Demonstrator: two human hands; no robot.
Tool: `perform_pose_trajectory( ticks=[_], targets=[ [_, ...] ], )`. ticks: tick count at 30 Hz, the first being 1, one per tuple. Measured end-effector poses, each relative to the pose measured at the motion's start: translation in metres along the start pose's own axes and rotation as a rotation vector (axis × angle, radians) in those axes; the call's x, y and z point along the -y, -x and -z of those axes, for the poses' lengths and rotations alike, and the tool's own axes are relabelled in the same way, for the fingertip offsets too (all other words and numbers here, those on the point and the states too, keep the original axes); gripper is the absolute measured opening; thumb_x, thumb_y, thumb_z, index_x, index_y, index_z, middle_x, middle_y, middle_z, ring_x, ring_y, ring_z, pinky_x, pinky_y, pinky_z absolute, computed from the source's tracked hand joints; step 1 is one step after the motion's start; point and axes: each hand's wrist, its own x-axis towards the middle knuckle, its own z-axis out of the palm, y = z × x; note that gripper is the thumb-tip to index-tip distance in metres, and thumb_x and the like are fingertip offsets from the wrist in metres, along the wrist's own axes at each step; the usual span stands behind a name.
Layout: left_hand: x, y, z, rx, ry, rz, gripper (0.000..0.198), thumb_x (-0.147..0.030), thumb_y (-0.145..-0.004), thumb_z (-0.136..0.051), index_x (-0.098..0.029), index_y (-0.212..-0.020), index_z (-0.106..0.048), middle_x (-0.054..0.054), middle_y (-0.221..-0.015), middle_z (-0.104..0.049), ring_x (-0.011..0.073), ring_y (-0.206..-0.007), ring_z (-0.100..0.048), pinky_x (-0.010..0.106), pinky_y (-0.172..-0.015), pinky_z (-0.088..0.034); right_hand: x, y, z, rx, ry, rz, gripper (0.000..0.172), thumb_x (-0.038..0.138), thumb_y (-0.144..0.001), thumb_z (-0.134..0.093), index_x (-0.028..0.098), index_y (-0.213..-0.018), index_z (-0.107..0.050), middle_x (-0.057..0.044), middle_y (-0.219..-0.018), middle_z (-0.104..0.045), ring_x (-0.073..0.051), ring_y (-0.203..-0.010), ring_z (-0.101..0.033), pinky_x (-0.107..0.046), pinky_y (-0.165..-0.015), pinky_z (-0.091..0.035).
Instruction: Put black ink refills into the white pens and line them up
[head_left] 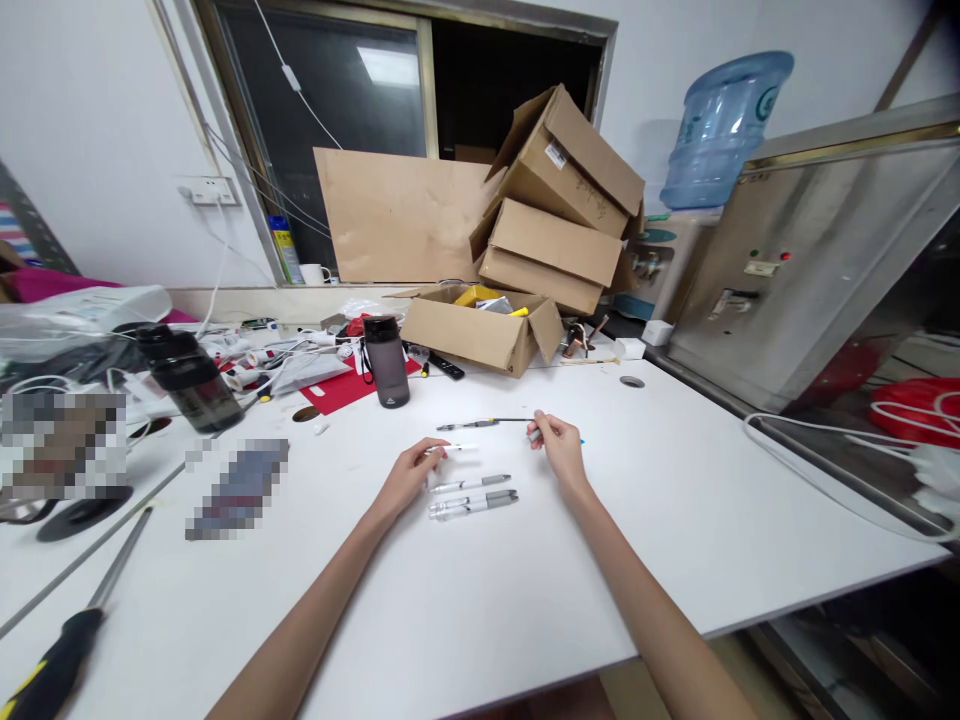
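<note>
My left hand is closed in a pinch on a thin white pen part just above the white table. My right hand is closed on the end of a thin dark pen refill that stretches left over the table. Between and below the hands lie two assembled grey-and-clear pens side by side on the table.
A smoky grey water bottle and an open cardboard box stand behind the hands. Stacked cartons lean against the window. A dark bottle and clutter fill the left. A screwdriver lies front left. A metal cabinet stands at the right.
</note>
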Motion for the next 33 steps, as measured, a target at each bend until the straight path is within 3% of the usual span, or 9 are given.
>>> perform_pose_trajectory(
  ticks=[8, 17, 24, 33],
  targets=[
    [-0.005, 0.0, 0.001, -0.036, 0.096, 0.039, 0.042, -0.053, -0.089, -0.054, -0.019, -0.107, -0.07, 0.005, -0.091, -0.066, 0.0168, -0.074, -0.055, 0.025, -0.062, -0.042, -0.005, -0.001, 0.0, -0.013, 0.021, 0.014, 0.055, 0.069, -0.079, -0.06, 0.017, -0.06, -0.063, -0.003, -0.062, -0.064, -0.013, -0.048, -0.052, -0.027, -0.052, -0.045],
    [-0.016, 0.003, 0.001, -0.082, 0.148, 0.089, 0.044, -0.056, -0.086, -0.057, -0.019, -0.105, -0.072, 0.007, -0.093, -0.066, 0.0194, -0.083, -0.059, 0.025, -0.064, -0.046, -0.012, -0.003, -0.002, 0.033, 0.051, 0.081, 0.048, 0.066, -0.077, -0.065, 0.019, -0.08, -0.067, -0.004, -0.074, -0.068, -0.017, -0.061, -0.062, -0.03, -0.063, -0.051],
    [-0.014, 0.003, 0.001, -0.078, 0.174, 0.085, 0.044, -0.055, -0.085, -0.057, -0.019, -0.105, -0.071, 0.007, -0.094, -0.065, 0.0194, -0.084, -0.059, 0.024, -0.062, -0.046, -0.009, 0.002, -0.003, 0.091, 0.067, 0.137, 0.04, 0.056, -0.08, -0.068, 0.019, -0.094, -0.068, -0.003, -0.082, -0.067, -0.016, -0.064, -0.061, -0.029, -0.063, -0.05],
    [-0.014, 0.002, 0.002, -0.079, 0.198, 0.09, 0.045, -0.056, -0.085, -0.057, -0.019, -0.106, -0.07, 0.008, -0.096, -0.066, 0.0196, -0.086, -0.06, 0.024, -0.063, -0.046, -0.007, 0.001, -0.002, 0.093, 0.035, 0.157, 0.038, 0.055, -0.081, -0.068, 0.02, -0.095, -0.068, -0.004, -0.087, -0.068, -0.015, -0.063, -0.06, -0.028, -0.06, -0.049]
  ],
)
